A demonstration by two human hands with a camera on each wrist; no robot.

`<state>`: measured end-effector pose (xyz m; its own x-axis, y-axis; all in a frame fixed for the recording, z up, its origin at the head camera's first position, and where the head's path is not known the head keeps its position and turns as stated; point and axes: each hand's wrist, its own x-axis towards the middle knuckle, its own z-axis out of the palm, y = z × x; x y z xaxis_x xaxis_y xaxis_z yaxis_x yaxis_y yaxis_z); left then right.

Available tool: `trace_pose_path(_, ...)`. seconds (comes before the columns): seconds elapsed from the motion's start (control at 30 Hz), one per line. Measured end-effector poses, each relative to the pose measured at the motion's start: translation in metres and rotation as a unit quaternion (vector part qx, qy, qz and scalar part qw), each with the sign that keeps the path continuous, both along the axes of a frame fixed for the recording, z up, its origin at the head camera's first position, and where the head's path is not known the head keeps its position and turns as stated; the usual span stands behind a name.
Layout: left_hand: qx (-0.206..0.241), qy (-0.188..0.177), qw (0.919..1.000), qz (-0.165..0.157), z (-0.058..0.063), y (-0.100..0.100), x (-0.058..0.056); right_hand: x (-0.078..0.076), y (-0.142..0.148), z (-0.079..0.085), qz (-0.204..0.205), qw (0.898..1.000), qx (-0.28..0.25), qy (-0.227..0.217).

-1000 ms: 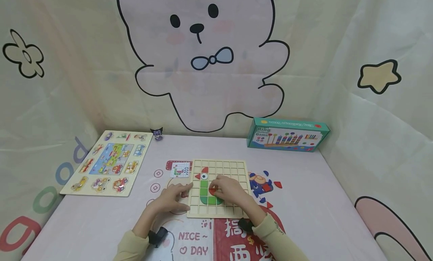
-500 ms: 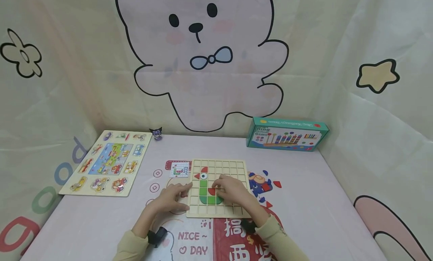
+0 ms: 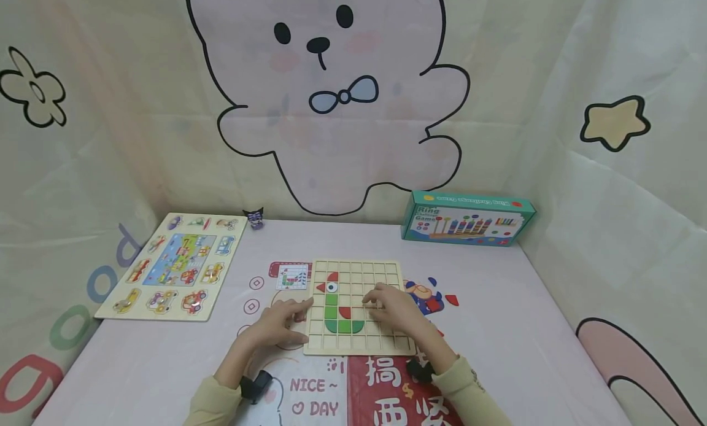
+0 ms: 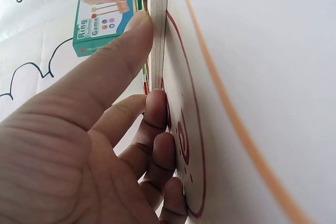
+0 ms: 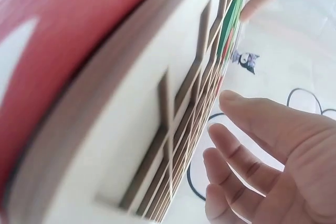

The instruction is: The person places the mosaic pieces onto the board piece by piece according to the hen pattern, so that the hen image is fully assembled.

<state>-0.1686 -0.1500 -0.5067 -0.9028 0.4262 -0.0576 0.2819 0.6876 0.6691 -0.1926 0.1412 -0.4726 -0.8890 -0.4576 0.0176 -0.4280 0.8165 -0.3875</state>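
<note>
while my left fingers (image 4: 155,111) rest loosely against the left edge of the grid board (image 3: 353,278), not curled round it, my right fingers (image 5: 239,150) hang bent and slack above its right half, holding nothing. the board lies flat on the counter (image 3: 508,321) in front of me. with its layered, wood-looking edge, i judge it light and stiff, hard to break but apt to slide on the smooth cover if nudged; i'd take it by opposite rims. the red piece (image 3: 345,312) sits in a cell just above the green square (image 3: 345,326). it looks thin, rigid and a little slick, so i'd pinch its sides or tip up a corner.

a second ago my right fingers were on that red piece; now it lies uncovered and they have drawn off to the right, while my left fingers stay at the edge.
</note>
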Motion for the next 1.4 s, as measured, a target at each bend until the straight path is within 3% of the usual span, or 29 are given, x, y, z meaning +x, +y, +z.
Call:
trace_pose_path(0.43, 0.0, -0.002, 1.0, -0.001, 0.0, 0.0, 0.0, 0.004, 0.037, 0.0, -0.043, 0.999, -0.02, 0.001)
trace_pose_path(1.03, -0.004, -0.003, 1.0, 0.001, 0.002, 0.0, 0.0, 0.004, 0.095, -0.001, -0.117, 0.993, 0.023, -0.013)
trace_pose_path(1.4, -0.003, -0.01, 0.9999, 0.008, 0.001, 0.0, 0.001, -0.001, 0.113, -0.002, -0.113, 0.993, 0.025, -0.016)
